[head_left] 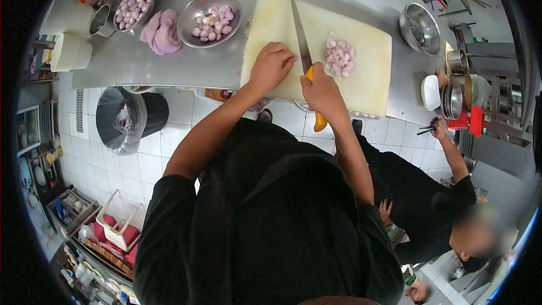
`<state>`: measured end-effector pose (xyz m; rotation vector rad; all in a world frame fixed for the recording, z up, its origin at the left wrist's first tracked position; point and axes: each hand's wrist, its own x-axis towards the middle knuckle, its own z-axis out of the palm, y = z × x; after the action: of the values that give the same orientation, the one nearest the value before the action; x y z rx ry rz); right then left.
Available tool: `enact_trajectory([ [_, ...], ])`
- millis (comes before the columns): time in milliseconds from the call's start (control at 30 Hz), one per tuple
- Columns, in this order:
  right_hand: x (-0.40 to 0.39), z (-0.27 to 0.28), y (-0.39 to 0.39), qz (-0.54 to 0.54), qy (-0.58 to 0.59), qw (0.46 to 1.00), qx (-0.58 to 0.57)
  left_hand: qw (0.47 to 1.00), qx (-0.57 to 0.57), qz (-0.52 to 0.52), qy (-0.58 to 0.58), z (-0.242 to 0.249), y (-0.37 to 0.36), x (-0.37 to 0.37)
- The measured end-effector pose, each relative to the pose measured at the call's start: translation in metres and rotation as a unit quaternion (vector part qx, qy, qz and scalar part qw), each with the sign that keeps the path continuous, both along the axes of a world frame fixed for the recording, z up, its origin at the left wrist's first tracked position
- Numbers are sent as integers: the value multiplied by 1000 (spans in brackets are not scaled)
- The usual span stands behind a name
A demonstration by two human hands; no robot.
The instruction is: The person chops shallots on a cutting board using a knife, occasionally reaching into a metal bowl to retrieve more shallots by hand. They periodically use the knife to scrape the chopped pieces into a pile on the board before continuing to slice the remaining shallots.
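Observation:
My right hand [324,93] is wrapped round the yellow handle of a long kitchen knife [301,31], whose blade points away from me over the white cutting board [370,39]. Just left of the blade, my left hand [274,66] is closed above the board, with a small purplish shallot [294,58] partly showing at its fingertips. To the right of the knife lies a pile of cut shallots [340,57]. Several peeled shallots [213,24] sit in a steel bowl [186,8] left of the board.
Farther left are a pink cloth [162,33], a bowl of shallots [134,8] and stacked white containers [70,52]. An empty steel bowl [420,29] stands right of the board. A lined black bin [155,114] is on the floor. A co-worker [418,192] stands close on my right.

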<state>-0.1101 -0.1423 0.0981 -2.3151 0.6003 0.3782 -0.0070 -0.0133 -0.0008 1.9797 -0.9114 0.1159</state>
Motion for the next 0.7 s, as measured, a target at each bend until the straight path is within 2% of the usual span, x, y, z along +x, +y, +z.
enact_trajectory([
  [200, 13, -32, 11, 0, -67, 996, -59, 1000, -13, 8, -15, -7, -2, 3],
  [300, 13, -10, -1, -6, 0, 1000, 2, 1000, 2, 4, -14, -3, 1, 1],
  [400, 12, -23, 6, -13, -29, 999, 9, 1000, 9, 5, -21, -3, 1, 1],
  [433, 15, -37, 12, 18, -64, 995, -75, 1000, 5, 7, -22, -5, 0, 2],
  [533, 18, -37, -2, 8, -38, 999, -30, 1000, 5, 3, -29, -2, 0, 7],
  [567, 20, 14, 9, -39, 43, 996, 63, 1000, 12, -5, -25, -2, 3, 3],
  [667, 20, 15, 17, -55, 49, 994, 77, 1000, 23, -7, -14, 1, 4, 2],
  [700, 18, -44, 8, -4, -31, 999, -26, 1000, 12, -9, -13, -1, 3, 3],
])
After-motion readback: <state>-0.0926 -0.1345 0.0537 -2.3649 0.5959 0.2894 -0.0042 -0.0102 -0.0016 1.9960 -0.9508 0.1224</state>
